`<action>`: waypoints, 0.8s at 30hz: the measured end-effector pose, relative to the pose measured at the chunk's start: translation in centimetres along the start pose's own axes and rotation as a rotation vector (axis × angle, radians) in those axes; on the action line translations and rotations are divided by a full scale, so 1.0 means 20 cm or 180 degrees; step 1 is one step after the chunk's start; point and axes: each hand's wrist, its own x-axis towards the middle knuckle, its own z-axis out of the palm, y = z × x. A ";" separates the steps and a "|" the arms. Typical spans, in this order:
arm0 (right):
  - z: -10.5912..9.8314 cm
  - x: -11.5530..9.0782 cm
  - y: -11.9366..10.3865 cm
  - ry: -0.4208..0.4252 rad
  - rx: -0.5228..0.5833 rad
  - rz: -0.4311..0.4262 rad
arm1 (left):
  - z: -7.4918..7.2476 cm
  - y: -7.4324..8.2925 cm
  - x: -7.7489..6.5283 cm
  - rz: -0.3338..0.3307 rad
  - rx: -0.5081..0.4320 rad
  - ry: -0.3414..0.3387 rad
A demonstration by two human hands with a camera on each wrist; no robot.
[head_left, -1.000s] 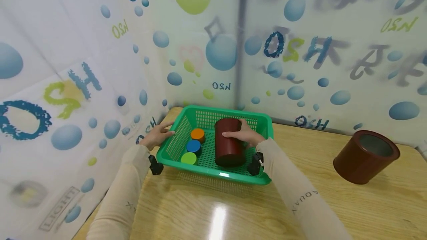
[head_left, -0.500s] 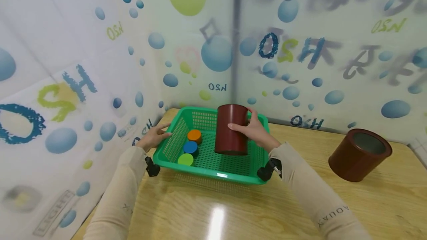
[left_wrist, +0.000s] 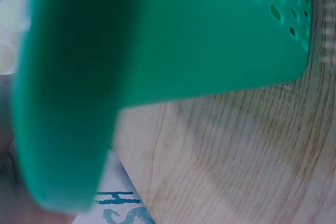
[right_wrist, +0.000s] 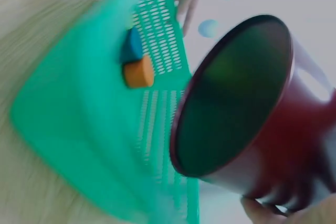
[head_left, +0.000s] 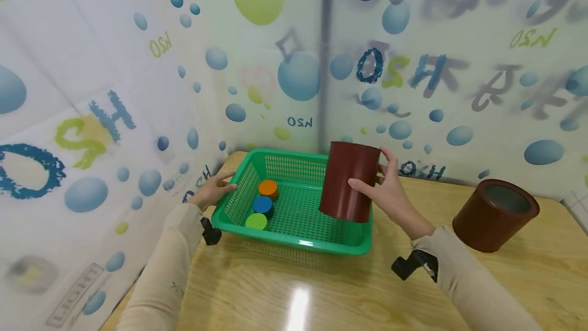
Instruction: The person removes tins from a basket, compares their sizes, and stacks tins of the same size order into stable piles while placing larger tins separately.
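Note:
A dark red cylindrical container (head_left: 347, 178) is held up over the right end of the green basket (head_left: 294, 240). My right hand (head_left: 390, 190) grips its side, with the thumb across the near face and the fingers round the far side. In the right wrist view the container's open mouth (right_wrist: 233, 98) faces toward the basket. My left hand (head_left: 212, 190) rests at the basket's left rim, its visible fingers fairly straight. Inside, along the left wall, stand an orange round block (head_left: 268, 189), a blue round block (head_left: 263, 205) and a lime-green round block (head_left: 256, 221).
A second dark red container (head_left: 496, 216) stands on the wooden table (head_left: 413, 300) at the right, its mouth tilted into view. Patterned curtains (head_left: 441, 132) hang behind and to the left of the table.
My right hand has lifted the dark red container from inside the basket and moved it rightward, tilting it slightly. My left hand stays at the left rim.

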 end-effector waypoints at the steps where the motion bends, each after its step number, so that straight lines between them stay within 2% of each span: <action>1: -0.03 -0.03 0.01 0.0072 -0.0011 -0.0066 | 0.00 0.00 0.00 0.0002 0.0007 -0.0003; 6: -0.17 -0.17 0.02 0.0474 0.0018 -0.0353 | 0.00 -0.01 0.00 0.0029 0.0042 0.0003; 9: -0.27 -0.25 0.03 0.0685 -0.0134 -0.0384 | 0.00 -0.01 0.01 0.0038 0.0009 0.0007; 12: -0.37 -0.33 0.06 0.0874 -0.0290 -0.0340 | 0.00 -0.02 0.01 0.0024 -0.0028 -0.0002; 17: -0.53 -0.47 0.13 0.1192 -0.0130 -0.0272 | 0.00 -0.02 0.01 0.0042 0.0005 -0.0027; 18: -0.56 -0.50 0.15 0.1291 -0.0240 -0.0231 | 0.00 -0.01 0.01 0.0041 0.0012 -0.0025; 19: -0.58 -0.52 0.16 0.1369 -0.0204 -0.0207 | 0.00 -0.01 0.02 0.0046 0.0027 -0.0022; 24: -0.68 -0.64 0.24 0.1911 -0.0421 0.0191 | 0.00 -0.02 0.01 0.0062 0.0051 -0.0025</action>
